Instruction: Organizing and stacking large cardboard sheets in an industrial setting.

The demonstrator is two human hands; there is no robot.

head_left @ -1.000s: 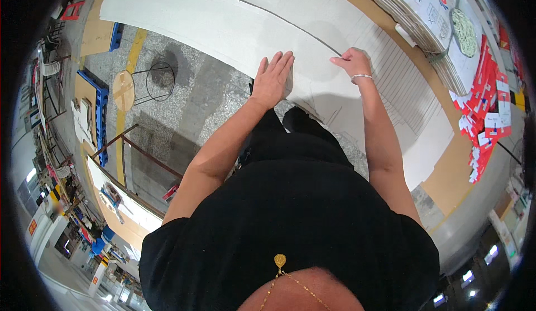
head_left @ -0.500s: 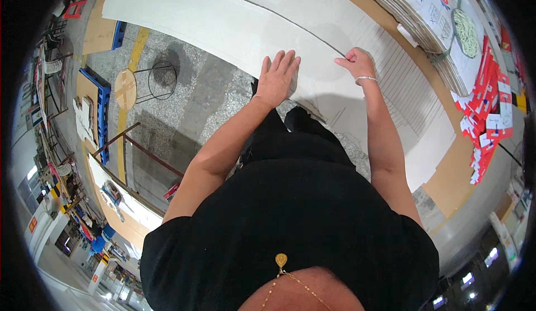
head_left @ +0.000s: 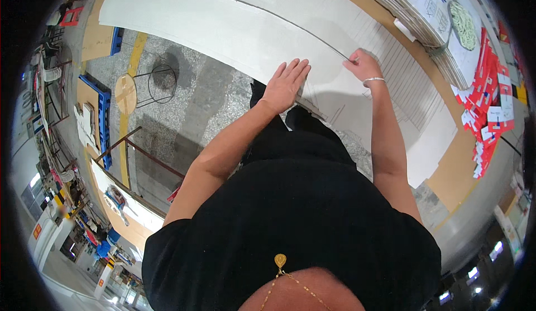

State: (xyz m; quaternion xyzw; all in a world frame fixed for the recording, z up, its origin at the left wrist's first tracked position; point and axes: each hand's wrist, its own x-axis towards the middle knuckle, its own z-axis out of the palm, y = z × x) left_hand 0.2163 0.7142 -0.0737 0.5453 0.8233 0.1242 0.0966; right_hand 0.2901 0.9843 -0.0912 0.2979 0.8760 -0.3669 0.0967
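A long white board point(head_left: 223, 26) lies across the work surface before me. A thin dark line point(head_left: 268, 11) runs along it from the far left to my right hand; I cannot tell whether it is a cut or a gap between two sheets. My left hand point(head_left: 283, 84) rests flat on the board near its close edge, fingers stretched out and holding nothing. My right hand point(head_left: 365, 68), with a bracelet at the wrist, is closed in a pinch at the line's right end. Whatever its fingers grip is hidden.
Many parallel marks point(head_left: 405, 82) cover the board's right part. Brown cardboard point(head_left: 446, 185) lies under it. A tied stack of flat cartons point(head_left: 419, 9) and red-and-white printed pieces point(head_left: 491, 104) are at the right. A round-seated stool point(head_left: 126, 94) and a blue pallet point(head_left: 104, 115) are on the left.
My right hand has shifted slightly right along the dark line, still pinched. The left hand has slid a little to the right and nearer me, staying flat. The view has turned slightly.
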